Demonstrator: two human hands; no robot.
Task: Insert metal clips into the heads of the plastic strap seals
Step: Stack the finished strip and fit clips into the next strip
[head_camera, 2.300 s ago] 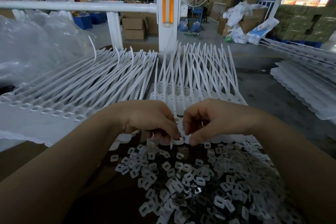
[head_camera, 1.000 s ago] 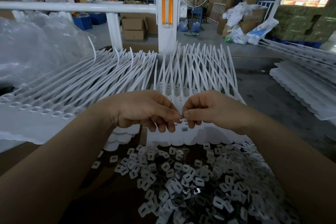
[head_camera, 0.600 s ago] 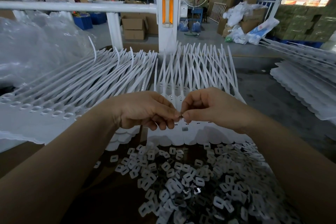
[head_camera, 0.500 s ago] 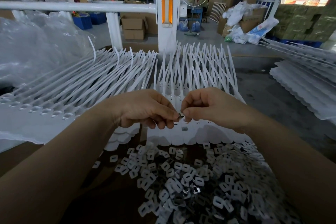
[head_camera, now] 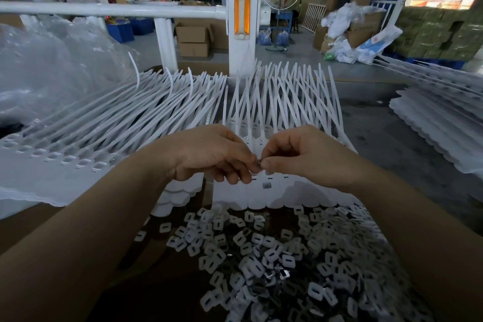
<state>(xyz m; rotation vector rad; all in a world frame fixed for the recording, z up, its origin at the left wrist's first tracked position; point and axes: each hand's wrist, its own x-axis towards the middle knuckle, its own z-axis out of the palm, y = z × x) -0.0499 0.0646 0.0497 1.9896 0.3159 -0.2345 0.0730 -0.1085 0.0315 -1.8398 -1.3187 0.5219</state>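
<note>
The left hand (head_camera: 209,154) and right hand (head_camera: 300,157) are pinching one small metal clip (head_camera: 259,163) between meeting fingertips, just above the strap seals (head_camera: 274,191). One seated clip (head_camera: 266,185) is showing in a head below. The person is probably squaring the clip to the next slot before pressing. The cardboard box (head_camera: 31,225) is holding loose clips (head_camera: 261,264), piled

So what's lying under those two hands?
Under the hands lies a white sheet of strap seals, one head already holding a metal clip. The heads directly beneath the fingers are covered, so their state cannot be seen.
</note>
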